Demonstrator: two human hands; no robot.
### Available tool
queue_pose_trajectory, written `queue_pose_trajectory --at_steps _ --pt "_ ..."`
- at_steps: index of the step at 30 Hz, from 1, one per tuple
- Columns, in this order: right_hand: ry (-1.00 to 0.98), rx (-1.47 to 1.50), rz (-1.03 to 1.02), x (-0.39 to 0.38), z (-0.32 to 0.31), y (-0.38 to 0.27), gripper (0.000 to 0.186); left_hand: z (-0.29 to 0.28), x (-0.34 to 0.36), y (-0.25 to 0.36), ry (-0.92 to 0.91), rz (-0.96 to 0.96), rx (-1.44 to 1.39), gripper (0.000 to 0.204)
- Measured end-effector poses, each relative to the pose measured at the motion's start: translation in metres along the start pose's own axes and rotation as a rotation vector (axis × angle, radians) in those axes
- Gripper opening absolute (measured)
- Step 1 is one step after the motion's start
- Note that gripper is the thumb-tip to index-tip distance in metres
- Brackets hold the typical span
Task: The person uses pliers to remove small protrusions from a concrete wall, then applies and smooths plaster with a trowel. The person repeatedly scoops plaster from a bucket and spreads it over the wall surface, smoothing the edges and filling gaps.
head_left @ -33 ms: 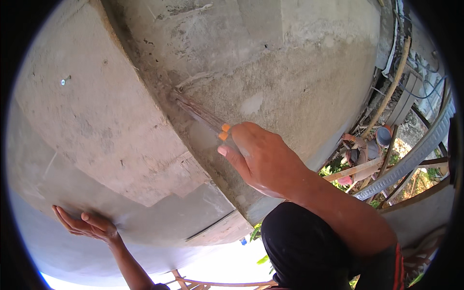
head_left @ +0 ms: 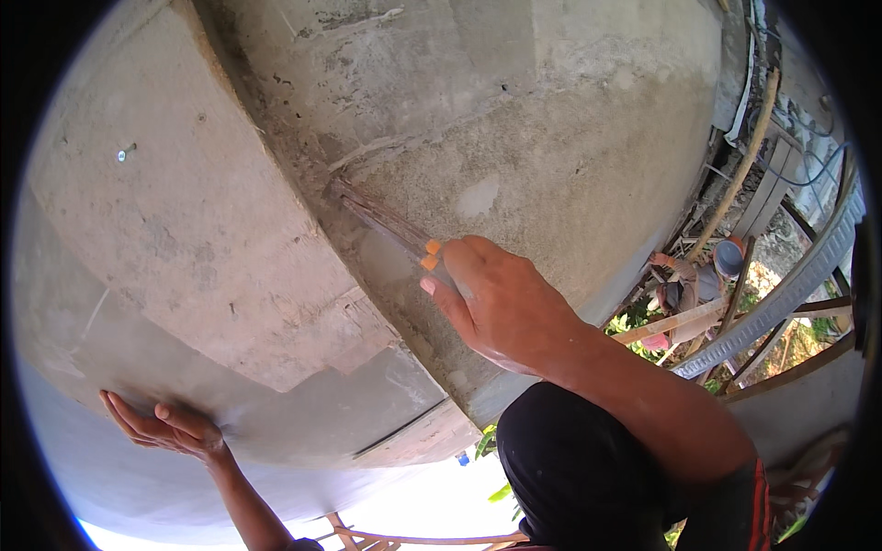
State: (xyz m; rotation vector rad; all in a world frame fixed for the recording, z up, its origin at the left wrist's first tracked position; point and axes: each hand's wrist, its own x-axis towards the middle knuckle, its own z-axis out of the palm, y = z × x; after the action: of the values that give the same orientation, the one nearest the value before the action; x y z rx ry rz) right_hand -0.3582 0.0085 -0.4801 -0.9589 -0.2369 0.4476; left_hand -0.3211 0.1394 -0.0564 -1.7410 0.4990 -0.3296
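While the left hand [head_left: 170, 427] lies flat, the right hand's [head_left: 501, 308] grip closes round a trowel [head_left: 381, 223] pointing up-left.

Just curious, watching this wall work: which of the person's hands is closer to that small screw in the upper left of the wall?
The left hand, flat on the wall below the screw. The right hand is far off to the right of it.

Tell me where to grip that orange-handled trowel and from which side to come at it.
Grip the trowel by its orange handle end, where the right hand already wraps it. Come from the lower right, along the tool's line: the thin blade runs up-left and lies against the concrete wall, so only the handle end stands free. The left hand rests flat on the wall.
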Motion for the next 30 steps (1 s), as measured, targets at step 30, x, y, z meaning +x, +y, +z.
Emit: queue_pose_trajectory --at_steps 30 --pt "0.057 -0.742 -0.056 0.017 -0.057 -0.053 0.026 -0.009 0.009 -0.003 0.009 0.060 -0.029 0.062"
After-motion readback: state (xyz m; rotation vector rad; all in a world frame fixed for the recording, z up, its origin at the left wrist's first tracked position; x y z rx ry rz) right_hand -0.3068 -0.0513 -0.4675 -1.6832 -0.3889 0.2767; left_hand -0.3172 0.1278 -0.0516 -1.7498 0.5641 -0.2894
